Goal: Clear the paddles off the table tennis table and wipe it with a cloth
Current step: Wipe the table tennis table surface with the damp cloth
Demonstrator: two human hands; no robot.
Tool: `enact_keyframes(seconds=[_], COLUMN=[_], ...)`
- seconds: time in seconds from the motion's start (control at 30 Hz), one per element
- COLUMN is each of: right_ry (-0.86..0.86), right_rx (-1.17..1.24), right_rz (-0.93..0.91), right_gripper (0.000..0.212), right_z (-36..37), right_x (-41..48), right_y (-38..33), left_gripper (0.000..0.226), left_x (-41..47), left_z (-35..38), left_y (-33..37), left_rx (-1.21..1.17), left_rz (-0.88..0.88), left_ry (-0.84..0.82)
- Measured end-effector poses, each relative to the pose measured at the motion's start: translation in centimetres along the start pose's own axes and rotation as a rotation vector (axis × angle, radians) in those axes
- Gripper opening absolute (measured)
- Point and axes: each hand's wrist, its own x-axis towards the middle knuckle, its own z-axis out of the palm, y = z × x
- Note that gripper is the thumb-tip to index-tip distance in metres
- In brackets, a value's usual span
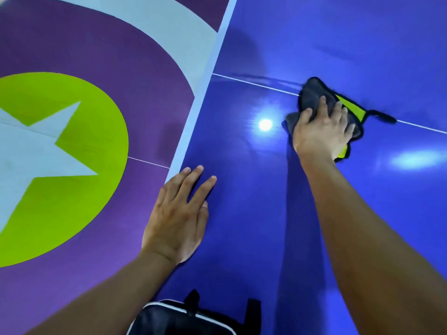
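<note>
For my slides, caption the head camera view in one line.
Right hand presses a grey and lime cloth onto the blue table tennis table; left hand rests flat near its edge.

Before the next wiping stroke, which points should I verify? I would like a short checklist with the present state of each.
1. Right hand presses on the cloth: ok.
2. Cloth spread flat: not ok, it is bunched.
3. Left hand rests flat on the table near its edge: ok.
4. No paddles on the visible part of the table: ok.
5. Rest of the table free of paddles: cannot tell, out of view.
6. Black bag apart from the cloth: ok.
</note>
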Motion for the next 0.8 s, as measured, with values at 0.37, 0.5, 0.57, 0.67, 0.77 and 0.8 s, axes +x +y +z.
enact_keyframes(seconds=[0.37,0.5,0.57,0.67,0.77,0.8], right_ry=[-0.118,-0.121,-0.114,-0.084,-0.063,-0.057], right_rx=[0.023,0.06,0.076,0.077,0.077,0.086], right_rz=[-0.663,-0.635,-0.565,-0.481,-0.403,-0.369], right_gripper=[0.054,0.054,0.055,0.056,0.056,0.056], right_z=[3.3,2.8,2.2,0.8,-1.1,-1.8], right_x=[-5.5,-4.6,-3.8,-1.5,1.5,2.4], right_y=[-14.9,-12.0,-9.1,-3.8,3.1,5.8], left_gripper=[0.049,0.048,0.049,0.055,0.059,0.06], left_x=[0.1,0.9,0.8,0.8,3.1,3.7], left_z=[0.1,-0.7,-0.7,0.6,2.6,3.1], left_y=[-0.4,0.5,2.2,7.2,13.0,14.5], left_rx=[0.039,0.109,0.118,0.105,0.075,0.071], left_rz=[0.043,0.0,0.001,0.184,0.259,0.236], left_ry=[0.026,0.016,0.021,-0.036,-0.083,-0.094])
